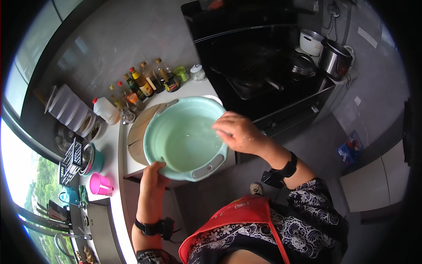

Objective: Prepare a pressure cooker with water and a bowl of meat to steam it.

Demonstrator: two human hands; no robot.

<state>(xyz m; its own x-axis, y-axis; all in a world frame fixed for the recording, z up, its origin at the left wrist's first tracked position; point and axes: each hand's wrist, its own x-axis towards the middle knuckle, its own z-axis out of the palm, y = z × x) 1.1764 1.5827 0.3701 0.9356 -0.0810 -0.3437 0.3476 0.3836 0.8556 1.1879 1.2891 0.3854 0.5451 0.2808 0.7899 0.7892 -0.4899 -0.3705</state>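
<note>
A mint-green plastic basin [184, 138] is before me, overlapping the round wooden chopping board [136, 138] on the counter. It looks to hold some clear liquid, with small glints inside. My left hand [153, 175] grips its near left rim, thumb over the edge and fingers underneath. At the right rim, my right hand [239, 132] has its fingers over the edge, slightly blurred and with wet spots on the back. Whether it grips the rim or only passes over it I cannot tell. A grey handle insert [209, 166] faces me on the basin's near side.
Bottles of seasoning [141, 82] line the wall behind the basin. A dark pan [247, 84] sits on the black stove [230, 99] to the right, its handle pointing out. Left are a pink cup [99, 184], a black rack [71, 161] and the sink [102, 227].
</note>
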